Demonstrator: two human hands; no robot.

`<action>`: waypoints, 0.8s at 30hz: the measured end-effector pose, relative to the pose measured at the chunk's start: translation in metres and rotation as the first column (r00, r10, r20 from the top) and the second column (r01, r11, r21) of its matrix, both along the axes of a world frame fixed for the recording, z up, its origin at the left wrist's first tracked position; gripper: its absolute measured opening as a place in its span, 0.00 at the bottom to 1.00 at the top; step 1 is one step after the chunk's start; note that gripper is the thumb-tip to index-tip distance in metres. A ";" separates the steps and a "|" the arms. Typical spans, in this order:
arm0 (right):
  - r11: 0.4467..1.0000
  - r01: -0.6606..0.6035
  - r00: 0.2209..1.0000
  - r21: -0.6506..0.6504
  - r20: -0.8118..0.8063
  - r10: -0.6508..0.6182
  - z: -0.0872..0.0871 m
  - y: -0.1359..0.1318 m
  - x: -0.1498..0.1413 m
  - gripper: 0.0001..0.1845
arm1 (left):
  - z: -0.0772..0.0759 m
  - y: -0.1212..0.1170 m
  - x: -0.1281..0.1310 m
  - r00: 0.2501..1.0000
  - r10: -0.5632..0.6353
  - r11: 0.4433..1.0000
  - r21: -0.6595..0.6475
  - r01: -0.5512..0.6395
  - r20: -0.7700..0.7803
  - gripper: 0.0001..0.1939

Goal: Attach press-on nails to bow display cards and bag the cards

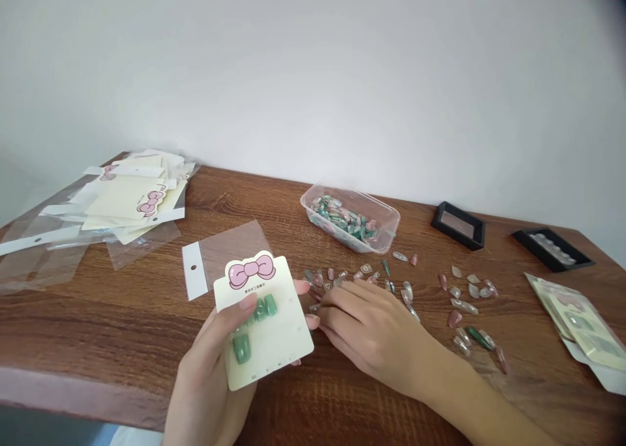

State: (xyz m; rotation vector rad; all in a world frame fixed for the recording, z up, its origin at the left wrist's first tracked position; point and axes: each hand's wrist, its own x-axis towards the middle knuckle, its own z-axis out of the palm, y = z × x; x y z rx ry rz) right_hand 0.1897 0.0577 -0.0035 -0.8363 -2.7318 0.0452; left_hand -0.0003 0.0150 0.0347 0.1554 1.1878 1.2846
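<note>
1. The left grip (205, 374) pinches a backing card (291, 328), thumb on its face, fingers behind.
2. The card stands tilted above the worktop (98, 322), its long axis running away from the person, bow end leaning slightly left; green false nails (241, 348) sit on it.
3. The right grip (372, 335) has its fingers pressed together, just beside the card, among loose false nails (337, 280); whether it holds one, I cannot tell.
4. Open wood lies left of the card, towards the worktop's front edge.
5. A clear plastic tub (386, 227) beyond holds more nails.

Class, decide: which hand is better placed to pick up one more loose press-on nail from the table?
Probably right: the right hand rests among the loose press-on nails, while the left hand holds the bow-printed card.
</note>
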 end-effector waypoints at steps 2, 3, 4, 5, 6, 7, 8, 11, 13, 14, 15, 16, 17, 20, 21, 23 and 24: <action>1.000 -0.022 1.000 -0.016 0.012 0.022 0.001 -0.005 0.002 0.13 | -0.001 0.000 -0.001 1.000 0.000 1.000 0.016 0.000 0.028 0.24; 0.999 -0.032 0.999 -0.039 0.012 0.033 0.001 -0.008 0.004 0.13 | -0.002 0.000 -0.001 0.999 0.001 1.000 0.022 -0.002 0.050 0.25; 0.997 -0.043 0.999 -0.070 0.013 0.044 0.002 -0.012 0.006 0.12 | -0.002 0.000 -0.002 0.997 0.000 1.000 0.028 -0.002 0.072 0.26; 0.994 -0.054 0.998 -0.099 0.009 0.056 0.002 -0.015 0.007 0.12 | -0.004 0.000 -0.003 0.996 -0.005 0.999 0.036 0.001 0.092 0.27; 0.990 -0.066 0.998 -0.128 0.004 0.067 0.002 -0.018 0.008 0.12 | -0.005 0.000 -0.004 0.994 -0.012 0.999 0.043 0.007 0.111 0.27; 0.985 -0.076 0.997 -0.154 -0.007 0.076 0.001 -0.021 0.008 0.12 | -0.006 -0.001 -0.005 0.992 -0.020 0.998 0.054 0.014 0.126 0.27; 0.980 -0.085 0.996 -0.179 -0.024 0.082 0.001 -0.023 0.008 0.12 | -0.008 -0.001 -0.006 0.990 -0.028 0.997 0.069 0.018 0.140 0.27; 0.953 -0.108 0.992 -0.282 -0.091 0.086 0.001 -0.025 0.008 0.09 | -0.011 -0.001 -0.008 0.985 -0.040 0.993 0.117 0.020 0.169 0.28; 0.929 -0.112 0.990 -0.352 -0.119 0.074 0.000 -0.023 0.009 0.05 | -0.011 -0.001 -0.009 0.984 -0.057 0.989 0.146 0.032 0.168 0.29; 0.920 -0.107 0.990 -0.378 -0.123 0.064 0.000 -0.022 0.010 0.03 | -0.011 -0.001 -0.009 0.984 -0.067 0.987 0.156 0.041 0.166 0.29; 0.915 -0.098 0.991 -0.391 -0.122 0.054 -0.001 -0.021 0.010 0.03 | -0.011 -0.001 -0.009 0.984 -0.074 0.985 0.164 0.047 0.163 0.29; 0.917 -0.083 0.992 -0.390 -0.117 0.040 -0.002 -0.020 0.011 0.05 | -0.011 -0.001 -0.009 0.983 -0.079 0.985 0.167 0.051 0.163 0.28; 0.924 -0.065 0.994 -0.377 -0.109 0.025 -0.002 -0.019 0.011 0.06 | -0.011 -0.001 -0.009 0.983 -0.082 0.984 0.171 0.054 0.162 0.28; 0.950 -0.011 0.996 -0.311 -0.085 -0.016 -0.004 -0.019 0.010 0.06 | -0.013 0.000 -0.010 0.981 -0.086 0.983 0.178 0.055 0.173 0.26; 0.956 -0.003 0.996 -0.293 -0.081 -0.022 -0.004 -0.020 0.010 0.05 | -0.014 0.000 -0.011 0.979 -0.089 0.982 0.181 0.055 0.183 0.25; 0.963 -0.012 0.996 -0.269 -0.090 -0.013 -0.005 -0.022 0.008 0.04 | -0.017 -0.001 -0.012 0.973 -0.104 0.978 0.200 0.062 0.206 0.22; 0.965 -0.021 0.995 -0.261 -0.098 -0.005 -0.006 -0.023 0.008 0.03 | -0.018 -0.001 -0.013 0.970 -0.112 0.976 0.209 0.067 0.213 0.20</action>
